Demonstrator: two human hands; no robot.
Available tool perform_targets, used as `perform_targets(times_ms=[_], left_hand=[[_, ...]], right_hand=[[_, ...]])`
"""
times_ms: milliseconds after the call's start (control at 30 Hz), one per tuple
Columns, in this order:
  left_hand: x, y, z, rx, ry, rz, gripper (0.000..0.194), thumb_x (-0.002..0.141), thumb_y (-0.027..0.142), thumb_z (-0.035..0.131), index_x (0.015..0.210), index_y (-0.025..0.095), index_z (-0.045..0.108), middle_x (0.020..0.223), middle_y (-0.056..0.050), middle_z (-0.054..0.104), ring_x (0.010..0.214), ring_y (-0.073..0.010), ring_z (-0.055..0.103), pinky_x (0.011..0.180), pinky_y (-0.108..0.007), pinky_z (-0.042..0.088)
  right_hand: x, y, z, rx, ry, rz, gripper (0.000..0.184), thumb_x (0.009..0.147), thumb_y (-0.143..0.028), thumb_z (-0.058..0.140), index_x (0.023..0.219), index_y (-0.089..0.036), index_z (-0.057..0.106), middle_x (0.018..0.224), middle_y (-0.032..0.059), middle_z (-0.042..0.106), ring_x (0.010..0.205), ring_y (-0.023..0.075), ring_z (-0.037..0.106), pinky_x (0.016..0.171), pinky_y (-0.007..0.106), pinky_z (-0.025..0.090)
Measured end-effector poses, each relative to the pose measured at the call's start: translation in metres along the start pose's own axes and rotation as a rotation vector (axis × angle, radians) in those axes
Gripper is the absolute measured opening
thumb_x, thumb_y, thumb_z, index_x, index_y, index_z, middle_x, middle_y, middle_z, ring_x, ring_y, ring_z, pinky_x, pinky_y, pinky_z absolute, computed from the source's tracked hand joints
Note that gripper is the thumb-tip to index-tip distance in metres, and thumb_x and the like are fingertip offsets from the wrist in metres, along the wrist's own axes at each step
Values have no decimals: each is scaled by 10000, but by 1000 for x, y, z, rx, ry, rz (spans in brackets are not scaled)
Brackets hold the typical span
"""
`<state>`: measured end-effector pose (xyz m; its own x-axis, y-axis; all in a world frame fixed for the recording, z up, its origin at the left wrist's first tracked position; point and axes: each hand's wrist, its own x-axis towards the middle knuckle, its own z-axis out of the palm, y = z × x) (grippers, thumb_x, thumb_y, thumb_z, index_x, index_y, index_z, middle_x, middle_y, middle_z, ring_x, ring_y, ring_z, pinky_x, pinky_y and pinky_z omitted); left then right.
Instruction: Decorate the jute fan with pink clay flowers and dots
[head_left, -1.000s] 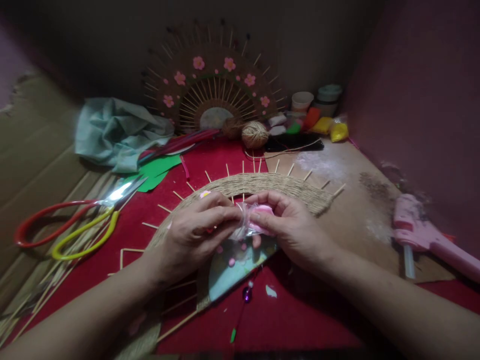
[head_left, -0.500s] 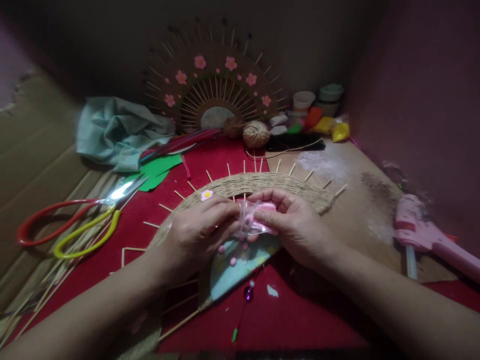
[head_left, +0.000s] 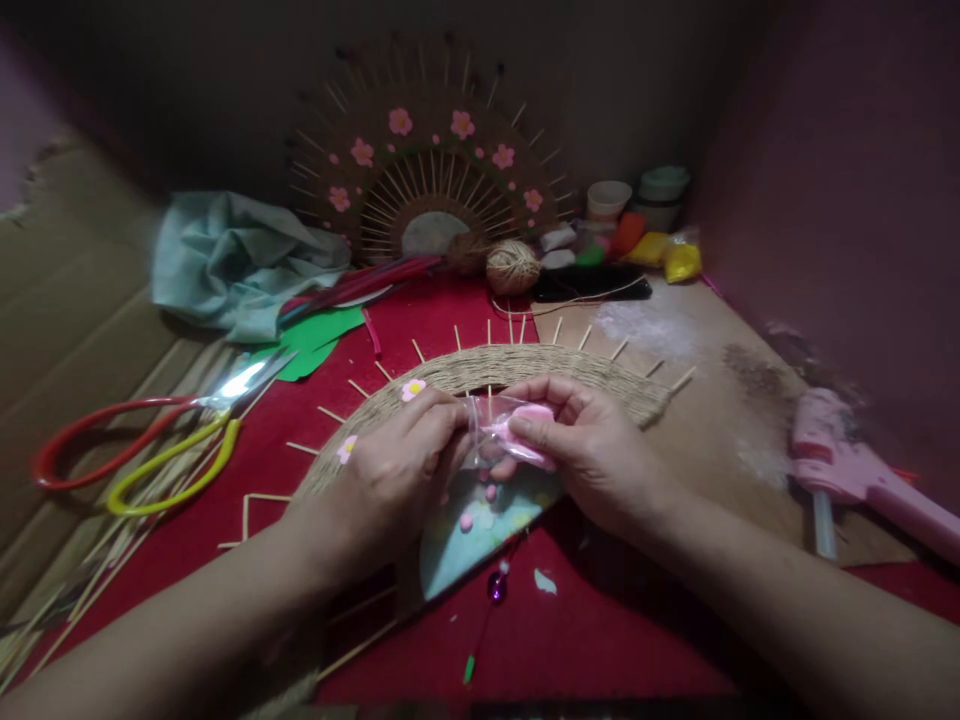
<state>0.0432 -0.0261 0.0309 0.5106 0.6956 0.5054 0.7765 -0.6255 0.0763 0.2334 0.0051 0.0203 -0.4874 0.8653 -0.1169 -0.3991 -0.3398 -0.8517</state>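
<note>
Between my hands is a small clear plastic bag (head_left: 517,437) with a soft pink lump, likely clay, inside. My left hand (head_left: 397,465) pinches the bag's left edge. From the right, my right hand (head_left: 589,440) grips the pink part, thumb on top. Below them lies a fan-shaped twine weaving (head_left: 465,370) on thin sticks, with small pink flowers (head_left: 413,389) that have yellow centres on its left part. Its pale blue base (head_left: 480,545) carries several small pink balls (head_left: 466,522). My left forearm hides part of the weaving.
Scissors (head_left: 217,400) with red and yellow handles lie at left beside thin sticks. A pink glue gun (head_left: 832,450) rests at right. Behind are a twine ball (head_left: 512,267), a blue cloth (head_left: 240,260), yellow clay packets (head_left: 681,260), a cup (head_left: 607,200) and a finished-looking flowered fan (head_left: 431,150).
My left hand has drawn slightly left, stretching the bag's clear edge away from the pink lump. A second flower on the weaving now shows more fully. My right hand stays nearly still.
</note>
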Motion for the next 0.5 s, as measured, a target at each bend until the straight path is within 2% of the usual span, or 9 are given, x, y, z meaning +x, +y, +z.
perform_targets(times_ms=[100, 267, 500], left_hand=[[1, -1, 1, 7, 8, -8, 95, 873, 176, 571, 966, 163, 584, 920, -44, 635, 863, -136, 605, 705, -231, 491], [2, -2, 2, -32, 18, 2, 73, 871, 153, 555, 932, 169, 590, 847, -31, 590, 742, -120, 568, 596, -223, 453], [6, -2, 0, -337, -20, -106, 148, 851, 130, 579, 969, 202, 634, 848, -10, 562, 765, -104, 551, 639, -212, 452]], right_hand=[[0, 0, 0, -1, 4, 16, 232, 710, -214, 719, 900, -181, 589, 634, -19, 676, 523, 147, 671, 526, 277, 560], [1, 0, 1, 0, 15, 39, 312, 648, -259, 777, 882, -180, 585, 642, -26, 670, 503, 145, 660, 501, 277, 549], [1, 1, 1, -34, -15, 35, 288, 667, -265, 773, 872, -184, 587, 612, -34, 652, 523, 130, 656, 526, 250, 532]])
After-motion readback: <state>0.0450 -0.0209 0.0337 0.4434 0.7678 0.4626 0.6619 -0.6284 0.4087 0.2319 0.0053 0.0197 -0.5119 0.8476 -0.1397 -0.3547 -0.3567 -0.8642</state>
